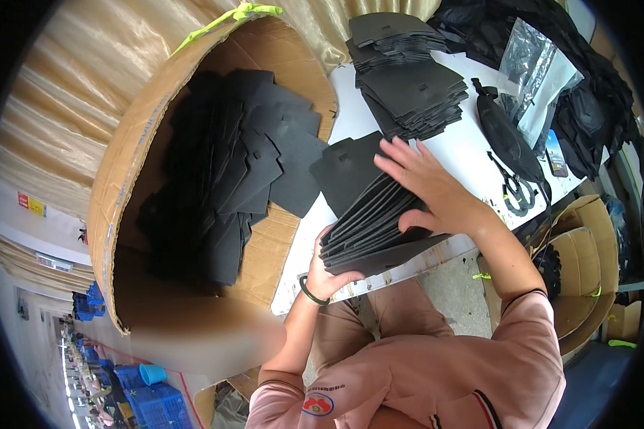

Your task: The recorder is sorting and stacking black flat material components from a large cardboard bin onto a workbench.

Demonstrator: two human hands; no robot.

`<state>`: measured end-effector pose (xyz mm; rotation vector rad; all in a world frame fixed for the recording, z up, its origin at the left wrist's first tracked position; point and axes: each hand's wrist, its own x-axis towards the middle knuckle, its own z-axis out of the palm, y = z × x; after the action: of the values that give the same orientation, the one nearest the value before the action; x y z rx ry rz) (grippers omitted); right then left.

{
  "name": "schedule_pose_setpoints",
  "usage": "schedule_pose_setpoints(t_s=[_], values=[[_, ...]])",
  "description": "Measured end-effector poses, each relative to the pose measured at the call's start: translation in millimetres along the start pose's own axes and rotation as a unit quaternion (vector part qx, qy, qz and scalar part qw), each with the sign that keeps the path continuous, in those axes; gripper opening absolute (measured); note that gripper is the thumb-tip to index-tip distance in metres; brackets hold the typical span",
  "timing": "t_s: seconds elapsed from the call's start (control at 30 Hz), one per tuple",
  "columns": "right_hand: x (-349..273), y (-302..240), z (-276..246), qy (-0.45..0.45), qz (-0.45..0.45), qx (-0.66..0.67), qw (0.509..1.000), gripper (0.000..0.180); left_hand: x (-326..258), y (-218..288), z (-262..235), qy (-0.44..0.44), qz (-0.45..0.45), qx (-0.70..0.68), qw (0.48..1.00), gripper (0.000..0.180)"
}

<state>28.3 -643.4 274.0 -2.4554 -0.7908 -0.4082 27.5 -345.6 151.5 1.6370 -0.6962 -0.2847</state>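
Note:
A thick stack of black flat sheets (pixel 372 225) is gripped near the front edge of the white table (pixel 350 93). My left hand (pixel 327 270) is closed round the stack's left end, with the thumb along its near side. At the far right side of the stack is my right hand (pixel 426 182), fingers stretched and apart, the thumb resting by the sheets' edges. Just beyond lies another black sheet (pixel 343 168) with a small slot, partly covered by the held stack.
Tall piles of black sheets (pixel 411 86) stand at the far side. A large cardboard box (pixel 300 57) on the left holds many loose sheets (pixel 265 157). Rightward lie scissors (pixel 515 189), a black pouch (pixel 504 129), a phone (pixel 555 154), a clear plastic bag (pixel 533 68) and black fabric (pixel 587 107).

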Motion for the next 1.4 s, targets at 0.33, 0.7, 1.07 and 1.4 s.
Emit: schedule_pose_setpoints(t_s=[0.33, 0.7, 1.07, 1.4], values=[[-10, -20, 5, -0.128, -0.042, 0.056, 0.989, 0.104, 0, 5, 21, 0.097, -0.02, -0.031, 0.995, 0.079], [-80, 47, 57, 0.037, 0.205, 0.331, 0.92, 0.128, -11, -27, -10, 0.031, 0.041, 0.095, 0.994, 0.093], [-104, 72, 99, 0.044, 0.19, 0.506, 0.841, 0.127, -19, -6, 11, 0.013, 0.043, 0.086, 0.995, 0.065], [-124, 19, 120, 0.019, 0.19, 0.471, 0.861, 0.102, -50, -26, 13, 0.155, -0.024, -0.095, 0.983, 0.063]])
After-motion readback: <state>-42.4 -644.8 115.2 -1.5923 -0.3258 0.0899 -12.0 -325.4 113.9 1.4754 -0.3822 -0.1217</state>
